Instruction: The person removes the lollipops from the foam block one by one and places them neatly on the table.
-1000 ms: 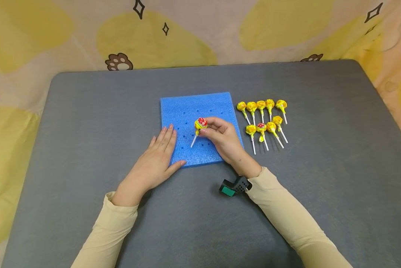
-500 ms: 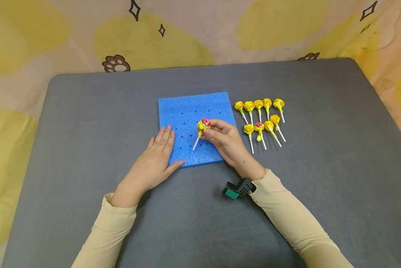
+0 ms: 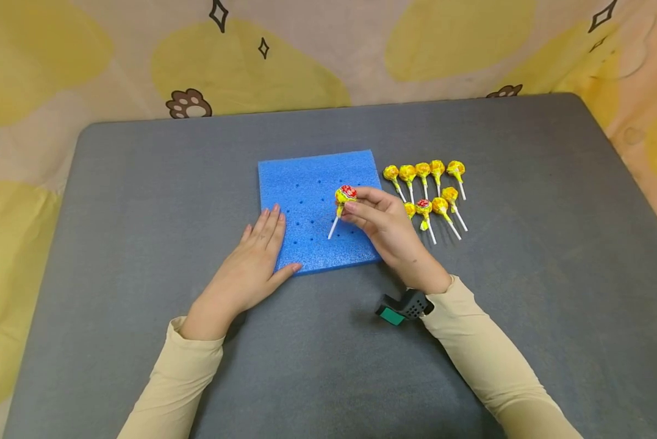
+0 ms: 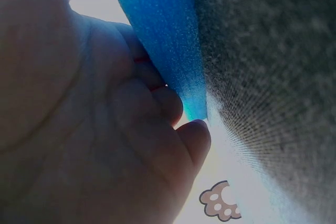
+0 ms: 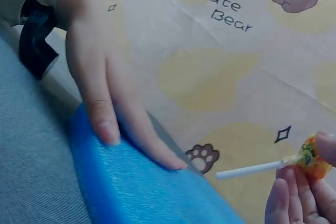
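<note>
A blue foam board (image 3: 312, 256) dotted with small holes lies on the grey table. My left hand (image 3: 251, 262) rests flat on its left edge, fingers straight and thumb at the near edge. Above the board, my right hand (image 3: 394, 235) pinches a yellow and red wrapped lollipop (image 3: 346, 195) by its head, between thumb and fingers. Its white stick points down and to the left, apart from the foam. In the right wrist view the lollipop (image 5: 310, 161) shows its bare stick. The left wrist view has the palm (image 4: 94, 119) beside the foam's side (image 4: 168, 35).
Right of the board, several wrapped lollipops (image 3: 437, 167) lie in two rows on the grey table (image 3: 526, 274), one partly hidden by my right hand. Behind the table hangs a patterned cloth (image 3: 284, 67). A black camera mount (image 3: 407, 306) is on my right wrist.
My right hand has moved to the right with the lollipop, and latterly slightly up in the picture. My left hand stays on the board. The head view has shifted a little.
</note>
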A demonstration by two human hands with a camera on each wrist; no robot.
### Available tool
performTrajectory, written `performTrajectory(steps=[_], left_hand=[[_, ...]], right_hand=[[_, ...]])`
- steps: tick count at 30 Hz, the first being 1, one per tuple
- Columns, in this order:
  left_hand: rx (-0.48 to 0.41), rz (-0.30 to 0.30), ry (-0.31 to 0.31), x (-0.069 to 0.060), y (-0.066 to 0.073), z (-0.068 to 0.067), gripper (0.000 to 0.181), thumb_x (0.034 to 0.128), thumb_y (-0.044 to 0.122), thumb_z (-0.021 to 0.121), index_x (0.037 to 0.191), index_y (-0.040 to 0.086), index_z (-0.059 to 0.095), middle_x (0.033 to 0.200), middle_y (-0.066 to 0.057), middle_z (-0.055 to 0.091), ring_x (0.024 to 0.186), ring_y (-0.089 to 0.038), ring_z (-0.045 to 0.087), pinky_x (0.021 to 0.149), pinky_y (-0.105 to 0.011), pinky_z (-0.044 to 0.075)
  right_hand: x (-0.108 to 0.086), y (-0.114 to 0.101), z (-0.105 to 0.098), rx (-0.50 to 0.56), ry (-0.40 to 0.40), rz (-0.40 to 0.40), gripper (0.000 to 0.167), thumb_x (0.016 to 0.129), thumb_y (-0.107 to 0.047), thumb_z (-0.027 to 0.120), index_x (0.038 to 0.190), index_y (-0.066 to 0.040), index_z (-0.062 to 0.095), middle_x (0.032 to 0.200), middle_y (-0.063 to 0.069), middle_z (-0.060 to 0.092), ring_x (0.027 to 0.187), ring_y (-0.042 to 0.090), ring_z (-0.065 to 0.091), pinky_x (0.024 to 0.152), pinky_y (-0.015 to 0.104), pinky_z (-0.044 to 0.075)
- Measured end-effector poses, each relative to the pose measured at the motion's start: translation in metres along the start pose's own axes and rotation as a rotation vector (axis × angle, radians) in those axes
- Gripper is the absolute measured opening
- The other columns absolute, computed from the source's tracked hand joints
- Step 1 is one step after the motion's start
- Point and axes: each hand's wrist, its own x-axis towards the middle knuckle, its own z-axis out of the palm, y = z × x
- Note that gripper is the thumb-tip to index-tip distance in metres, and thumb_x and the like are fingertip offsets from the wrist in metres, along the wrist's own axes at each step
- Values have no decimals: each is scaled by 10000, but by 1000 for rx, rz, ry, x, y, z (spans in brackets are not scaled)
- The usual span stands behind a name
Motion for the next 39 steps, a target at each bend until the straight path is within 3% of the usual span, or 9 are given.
performTrajectory(steps=[12, 20, 24, 31, 35, 39], left_hand=[[-7, 10, 2, -1, -1, 1, 831, 949, 453, 506, 1485, -39, 105, 1564, -171, -8, 1433, -285, -30, 1114, -523, 112], [-12, 14, 4, -1, -1, -1, 829, 948, 449, 511, 1483, -43, 113, 1563, -174, -5, 1434, -288, -24, 1115, -523, 112], [-12, 16, 4, -1, 0, -2, 826, 949, 443, 512, 1482, -48, 114, 1562, -179, -3, 1433, -293, -21, 1113, -527, 115], [-5, 19, 6, -1, 0, -3, 822, 952, 441, 509, 1479, -55, 119, 1560, -188, 1, 1432, -302, -16, 1111, -531, 121], [-6, 19, 5, -1, 1, -3, 821, 953, 443, 506, 1479, -53, 117, 1561, -186, 1, 1433, -300, -17, 1111, -530, 121], [-4, 16, 4, -1, 1, -3, 823, 952, 445, 507, 1479, -54, 118, 1561, -185, 3, 1433, -300, -15, 1111, -528, 122]], right_hand=[[0, -40, -18, -61, 17, 85, 287, 913, 93, 451, 855, -76, 677, 826, 50, 684, 721, 154, 642, 753, 265, 525], [-7, -77, -49, -225, 55, 36, 132, 887, 56, 569, 871, -32, 667, 777, 64, 654, 687, 144, 642, 715, 267, 541], [-10, -90, -63, -234, 65, 29, 102, 887, 50, 582, 879, -2, 669, 765, 70, 670, 688, 153, 649, 716, 278, 543], [-15, -102, -90, -163, 47, 65, 199, 928, 57, 501, 868, -3, 681, 775, 75, 693, 708, 158, 670, 720, 270, 542], [-17, -107, -101, -154, 88, 90, 169, 919, 49, 528, 876, 3, 685, 781, 77, 686, 708, 164, 666, 710, 269, 543], [-20, -113, -112, -213, 158, 110, 145, 902, 44, 568, 868, -8, 699, 805, 66, 684, 708, 160, 663, 693, 260, 544]])
